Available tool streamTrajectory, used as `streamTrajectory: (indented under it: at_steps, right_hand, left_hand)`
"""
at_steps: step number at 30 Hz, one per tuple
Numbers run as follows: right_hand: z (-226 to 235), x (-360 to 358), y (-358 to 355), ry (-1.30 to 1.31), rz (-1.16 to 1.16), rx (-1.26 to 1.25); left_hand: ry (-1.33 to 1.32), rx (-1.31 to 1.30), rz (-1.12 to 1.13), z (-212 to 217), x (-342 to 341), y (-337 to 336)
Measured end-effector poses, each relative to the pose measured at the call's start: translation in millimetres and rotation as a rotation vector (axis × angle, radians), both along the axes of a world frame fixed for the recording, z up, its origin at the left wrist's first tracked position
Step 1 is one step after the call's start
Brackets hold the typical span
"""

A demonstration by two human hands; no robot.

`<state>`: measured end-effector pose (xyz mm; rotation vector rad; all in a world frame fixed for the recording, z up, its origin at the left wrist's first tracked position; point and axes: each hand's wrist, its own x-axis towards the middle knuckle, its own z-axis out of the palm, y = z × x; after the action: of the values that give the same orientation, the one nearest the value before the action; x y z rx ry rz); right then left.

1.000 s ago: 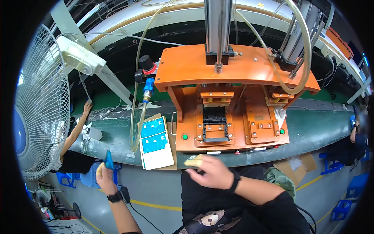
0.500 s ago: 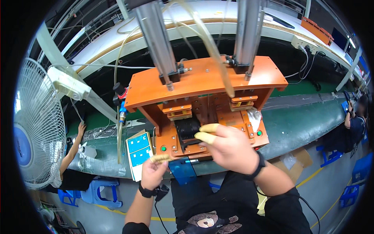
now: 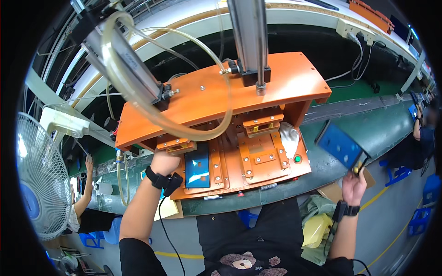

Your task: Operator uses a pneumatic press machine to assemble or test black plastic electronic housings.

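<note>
My right hand (image 3: 353, 187) is raised at the right, fingers closed on the lower corner of a flat rectangular panel (image 3: 340, 146) with a blue face and dark edge. The panel is tilted and held away from the orange press (image 3: 258, 73). My left hand (image 3: 166, 162) reaches in by the press's left pressing head (image 3: 177, 146); its fingers are hidden. A shiny blue flat panel (image 3: 197, 171) lies in the left fixture, just right of that hand. The right fixture (image 3: 261, 158) holds no panel.
Two metal cylinders and a looping clear hose (image 3: 216, 131) rise over the press. A crumpled white cloth (image 3: 289, 140) lies by the right fixture. A white fan (image 3: 41, 179) stands at far left. Co-workers sit at both sides of the green table (image 3: 368, 124).
My right hand left the left fixture and swung right, now with a panel. My left hand moved up to the left pressing head. A blue panel now shows where a black piece was. The view shifted.
</note>
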<state>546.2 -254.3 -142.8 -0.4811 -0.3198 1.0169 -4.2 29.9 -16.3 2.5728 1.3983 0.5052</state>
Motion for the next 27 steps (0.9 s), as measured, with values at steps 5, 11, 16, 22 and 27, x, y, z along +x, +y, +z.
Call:
streamTrajectory:
  at_steps: [5,11,16,22,27]
  right_hand:
    - [-61,36,110,0.159,-0.281,-0.260]
    - [-72,26,269,0.192,-0.071,-0.443]
    - [-47,13,308,-0.391,0.125,-0.676]
    - [-28,-13,306,-0.484,-0.042,-0.704]
    - [-25,-17,305,-0.564,-0.013,-0.744]
  left_hand:
    - [-0.047,-0.071,0.028,-30,-29,41]
    - [0.781,1.123,0.083,-36,-26,68]
    - [1.150,1.437,0.148,-26,-23,86]
    - [1.570,1.794,0.214,-36,-20,71]
    - [1.925,2.099,0.275,-37,-21,66]
